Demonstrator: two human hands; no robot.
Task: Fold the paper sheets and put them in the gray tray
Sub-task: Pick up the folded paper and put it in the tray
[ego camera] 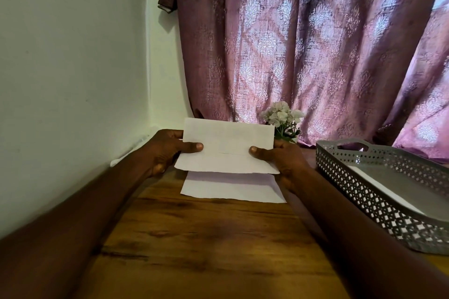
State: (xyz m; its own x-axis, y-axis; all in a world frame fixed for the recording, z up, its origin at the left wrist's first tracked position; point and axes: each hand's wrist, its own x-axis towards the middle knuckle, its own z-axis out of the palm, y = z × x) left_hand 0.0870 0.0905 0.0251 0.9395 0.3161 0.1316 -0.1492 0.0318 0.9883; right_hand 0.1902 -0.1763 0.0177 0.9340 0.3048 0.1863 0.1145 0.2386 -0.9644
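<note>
Folded sheet held up at frame centre, above wood table; fold seam visible across middle. Second sheet lies flat just below it. Step looks like fold finishing. Next move: carry right, drop into gray tray at right edge, white paper already inside.

Left hand pinches left edge, thumb on front. Right hand pinches right edge likewise. Both fingers curled behind paper.

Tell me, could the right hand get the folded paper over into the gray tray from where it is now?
Probably yes. The right hand grips the folded paper just left of the gray tray, whose top is open, and nothing stands between them. The left hand would need to let go first.
</note>
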